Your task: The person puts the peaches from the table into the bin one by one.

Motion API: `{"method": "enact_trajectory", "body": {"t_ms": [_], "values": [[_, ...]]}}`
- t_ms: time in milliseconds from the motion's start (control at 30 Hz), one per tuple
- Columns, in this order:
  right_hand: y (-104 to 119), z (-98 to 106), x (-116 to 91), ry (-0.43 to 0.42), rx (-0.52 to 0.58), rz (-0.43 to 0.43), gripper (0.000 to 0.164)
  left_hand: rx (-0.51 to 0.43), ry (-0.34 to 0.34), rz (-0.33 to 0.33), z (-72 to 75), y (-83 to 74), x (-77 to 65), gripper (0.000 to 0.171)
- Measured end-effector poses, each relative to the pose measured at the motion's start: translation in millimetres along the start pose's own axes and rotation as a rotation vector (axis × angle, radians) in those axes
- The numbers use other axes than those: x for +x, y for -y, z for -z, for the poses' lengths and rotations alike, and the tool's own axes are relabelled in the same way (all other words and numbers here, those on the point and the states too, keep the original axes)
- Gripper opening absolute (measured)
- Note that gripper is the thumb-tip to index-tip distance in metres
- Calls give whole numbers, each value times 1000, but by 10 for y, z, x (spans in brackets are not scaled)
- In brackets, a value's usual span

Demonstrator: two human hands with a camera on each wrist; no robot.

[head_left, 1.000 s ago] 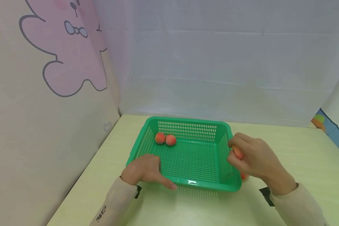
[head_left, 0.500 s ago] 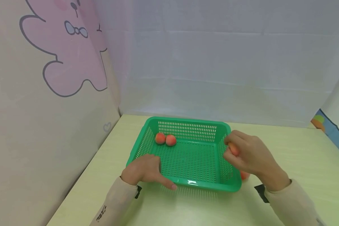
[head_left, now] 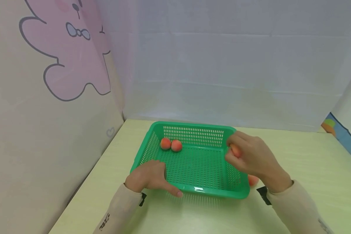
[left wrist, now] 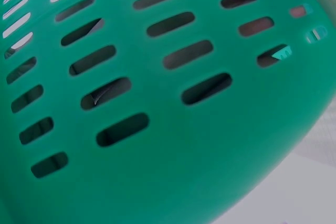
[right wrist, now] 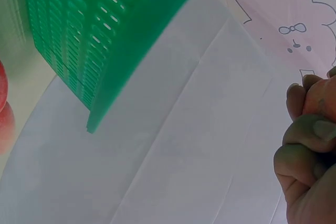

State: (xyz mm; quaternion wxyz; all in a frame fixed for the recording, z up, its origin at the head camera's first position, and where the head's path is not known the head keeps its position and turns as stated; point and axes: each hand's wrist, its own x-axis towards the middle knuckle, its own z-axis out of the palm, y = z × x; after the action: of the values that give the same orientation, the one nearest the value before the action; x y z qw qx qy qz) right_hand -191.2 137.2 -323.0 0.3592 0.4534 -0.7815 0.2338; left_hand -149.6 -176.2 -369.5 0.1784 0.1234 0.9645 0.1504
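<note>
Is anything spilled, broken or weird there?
Nothing looks odd: the green basket stands upright, whole as far as it shows, two peaches lie inside, and the right hand grips another peach.

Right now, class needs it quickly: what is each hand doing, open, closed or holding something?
Left hand: closed, holding the basket by its rim.
Right hand: closed, holding a peach.

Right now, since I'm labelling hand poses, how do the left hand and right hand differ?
The left hand holds the near-left corner of the green basket; the right hand grips a red-orange fruit. The left hand's thumb stretches along the near rim, while the right hand's fingers curl around the fruit. Both come from light sleeves.
</note>
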Motion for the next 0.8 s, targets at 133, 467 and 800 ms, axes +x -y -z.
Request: {"method": "enact_trajectory", "body": {"t_ms": [133,467,800], "values": [[11,-26,2,13,6,-20,7,3,3,-2,1,2,1,74],[6,-82,34,-19,5,9,7,13,5,10,5,6,1,75],[16,-109,84,-39,-2,31,6,4,1,11,9,1,1,74]]}}
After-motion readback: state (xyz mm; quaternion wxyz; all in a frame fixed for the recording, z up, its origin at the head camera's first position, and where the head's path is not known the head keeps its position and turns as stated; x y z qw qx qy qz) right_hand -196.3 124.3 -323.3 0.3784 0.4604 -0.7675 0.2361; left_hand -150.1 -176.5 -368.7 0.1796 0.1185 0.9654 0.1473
